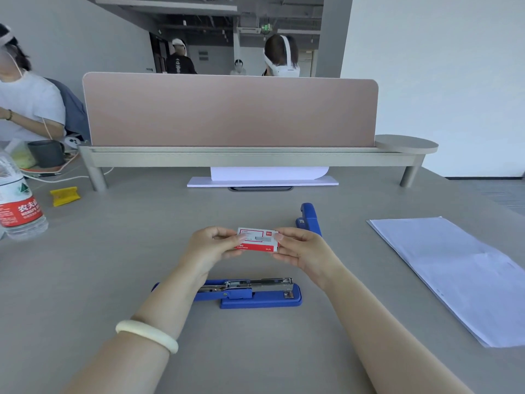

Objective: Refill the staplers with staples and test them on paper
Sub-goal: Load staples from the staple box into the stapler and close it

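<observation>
Both hands are up over the counter (113, 265), pinching a small red-and-white staple box (257, 242) btwn them. The left hand (211, 243) has its left end and the right hand (301, 248) its right end, thumbs on top, fingers curled under. The box is held off the counter, long side running left-right. There's a grey patch on its face near the right thumb; printed pic or real strip of staples, can't tell.

Key relation: the open stapler (250, 292) lies on the counter just on the near side of the hands, toward the body, below the wrists. Its long axis runs left-right, approx parallel to the box. The metal channel faces up, uncovered, w/ the nose end to the right. The hinge end is to the left, partly hidden under the left forearm. So the right hand is nearer the nose and the left nearer the hinge. Judging by that, a strip from the box needs only a short drop toward the body, no turning. Probably the right hand feeds it while the left keeps the box.

A second stapler (309, 218) sits just beyond the right hand, long axis pointing away. The paper stack (454, 274) is well apart to the right, so testing is prob. not yet begun.
</observation>
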`<state>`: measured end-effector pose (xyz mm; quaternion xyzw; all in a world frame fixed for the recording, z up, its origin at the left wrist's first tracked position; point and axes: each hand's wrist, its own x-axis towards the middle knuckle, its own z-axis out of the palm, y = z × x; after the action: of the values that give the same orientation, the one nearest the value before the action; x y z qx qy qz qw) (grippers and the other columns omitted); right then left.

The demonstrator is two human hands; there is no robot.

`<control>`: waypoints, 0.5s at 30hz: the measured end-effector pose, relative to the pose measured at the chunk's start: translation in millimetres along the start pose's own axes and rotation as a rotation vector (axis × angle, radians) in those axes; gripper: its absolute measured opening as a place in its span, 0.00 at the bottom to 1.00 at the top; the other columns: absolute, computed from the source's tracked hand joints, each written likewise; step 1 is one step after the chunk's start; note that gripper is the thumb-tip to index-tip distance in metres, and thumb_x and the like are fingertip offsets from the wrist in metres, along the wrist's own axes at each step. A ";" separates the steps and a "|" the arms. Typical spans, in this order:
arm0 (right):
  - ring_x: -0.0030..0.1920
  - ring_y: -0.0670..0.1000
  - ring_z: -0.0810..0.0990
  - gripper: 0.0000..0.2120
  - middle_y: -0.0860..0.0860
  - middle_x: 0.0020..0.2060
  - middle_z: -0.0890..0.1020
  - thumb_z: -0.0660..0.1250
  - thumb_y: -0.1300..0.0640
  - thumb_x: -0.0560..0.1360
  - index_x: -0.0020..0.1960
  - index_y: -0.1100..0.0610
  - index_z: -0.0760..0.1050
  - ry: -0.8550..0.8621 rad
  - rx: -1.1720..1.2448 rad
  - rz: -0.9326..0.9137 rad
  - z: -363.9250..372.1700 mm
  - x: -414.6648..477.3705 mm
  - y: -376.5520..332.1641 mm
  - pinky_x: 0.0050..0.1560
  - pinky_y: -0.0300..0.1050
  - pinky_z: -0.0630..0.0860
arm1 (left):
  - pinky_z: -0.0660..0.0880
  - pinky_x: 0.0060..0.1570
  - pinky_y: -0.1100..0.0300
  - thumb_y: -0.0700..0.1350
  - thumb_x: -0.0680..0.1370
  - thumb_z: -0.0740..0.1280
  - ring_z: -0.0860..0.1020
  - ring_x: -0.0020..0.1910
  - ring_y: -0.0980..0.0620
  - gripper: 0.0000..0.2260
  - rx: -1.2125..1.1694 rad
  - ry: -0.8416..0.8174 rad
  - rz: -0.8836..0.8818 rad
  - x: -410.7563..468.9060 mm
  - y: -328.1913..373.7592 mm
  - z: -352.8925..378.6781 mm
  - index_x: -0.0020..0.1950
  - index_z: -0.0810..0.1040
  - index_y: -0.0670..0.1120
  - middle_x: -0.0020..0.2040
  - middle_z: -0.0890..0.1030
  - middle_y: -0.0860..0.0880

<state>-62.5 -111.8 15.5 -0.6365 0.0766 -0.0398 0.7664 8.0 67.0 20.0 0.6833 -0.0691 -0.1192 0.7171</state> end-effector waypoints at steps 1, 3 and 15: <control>0.50 0.53 0.84 0.09 0.58 0.51 0.84 0.66 0.60 0.76 0.55 0.60 0.78 -0.010 0.011 0.010 -0.1 -0.3 -0.1 0.47 0.40 0.82 | 0.81 0.37 0.66 0.37 0.71 0.71 0.82 0.39 0.50 0.04 -0.010 0.006 -0.016 0.0 -0.2 -0.9 0.42 0.78 0.39 0.41 0.82 0.42; 0.52 0.55 0.84 0.08 0.58 0.52 0.84 0.65 0.62 0.77 0.55 0.58 0.78 -0.029 0.029 0.024 -0.4 -1.3 -0.4 0.48 0.41 0.82 | 0.81 0.36 0.67 0.36 0.72 0.71 0.82 0.41 0.49 0.03 -0.044 0.006 -0.050 0.2 -0.4 -3.3 0.43 0.78 0.38 0.42 0.82 0.42; 0.46 0.54 0.86 0.11 0.58 0.47 0.84 0.69 0.56 0.74 0.50 0.61 0.72 0.072 -0.140 -0.022 1.5 -2.5 -0.7 0.48 0.45 0.83 | 0.81 0.35 0.67 0.34 0.73 0.69 0.82 0.38 0.52 0.01 -0.164 0.029 -0.110 -4.3 2.4 -2.8 0.42 0.79 0.37 0.42 0.83 0.42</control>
<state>-64.7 -110.1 16.6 -0.6876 0.1000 -0.0655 0.7162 4.7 70.9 22.5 0.6266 -0.0110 -0.1540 0.7639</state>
